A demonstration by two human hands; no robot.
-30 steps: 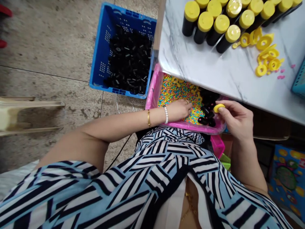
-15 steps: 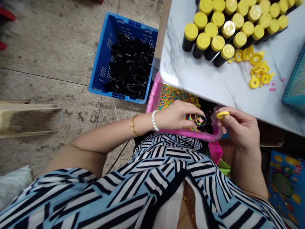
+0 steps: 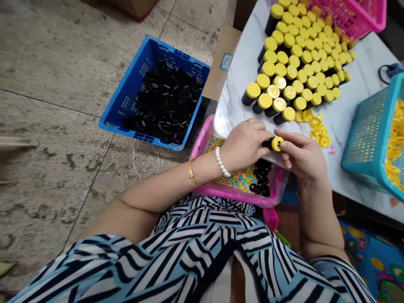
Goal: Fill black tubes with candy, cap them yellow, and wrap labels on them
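My left hand point(image 3: 245, 143) is closed around a small black tube point(image 3: 267, 144), held tilted at the front edge of the table. On the tube's mouth sits a yellow ring-shaped cap point(image 3: 277, 144), which the fingers and thumb of my right hand point(image 3: 301, 155) pinch from the right. Just below my hands is a pink tray point(image 3: 205, 145) lined with clear plastic. It holds small multicoloured candy beads point(image 3: 236, 179), with several black tubes point(image 3: 261, 181) at its right end. Loose yellow caps point(image 3: 315, 122) lie on the table beyond my right hand.
Many yellow-capped black tubes point(image 3: 296, 67) stand in rows on the marble-patterned table point(image 3: 235, 107). A blue crate point(image 3: 110, 118) of black tubes is at the left. A teal basket point(image 3: 362, 139) of yellow parts stands right, a pink basket point(image 3: 356, 19) at the back.
My hands have come together and lifted toward the table edge; the yellow cap now meets the tube's mouth. The view has shifted, showing more of the table and both baskets.
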